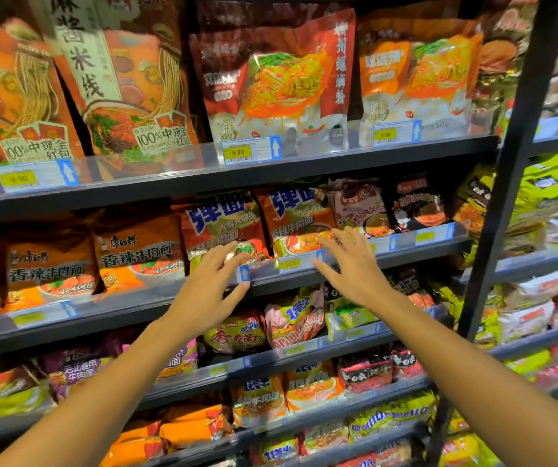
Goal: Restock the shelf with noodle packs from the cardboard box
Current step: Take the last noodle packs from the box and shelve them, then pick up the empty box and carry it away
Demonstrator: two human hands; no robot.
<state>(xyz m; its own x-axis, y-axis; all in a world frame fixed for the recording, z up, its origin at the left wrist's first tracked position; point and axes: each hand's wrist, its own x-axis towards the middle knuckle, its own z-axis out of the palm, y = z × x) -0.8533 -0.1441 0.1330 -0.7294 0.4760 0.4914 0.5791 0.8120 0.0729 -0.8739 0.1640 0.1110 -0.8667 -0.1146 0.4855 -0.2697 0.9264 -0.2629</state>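
Hands reach the shelf's front edge [264,278]: left hand [208,291] and right hand [351,267], fingers spread wide and holding nothing, probably to straighten two blue-lettered noodle packs [220,227].

Both forearms are bare, the left hand [203,291] and right hand [355,267] ungloved.

We note yellow price tags [238,152] reading 9.90 clipped to the clear strip on the top rail, each beside a blue arrow label [276,147]. A dark metal upright post [520,153] stands at right, dividing two bays.
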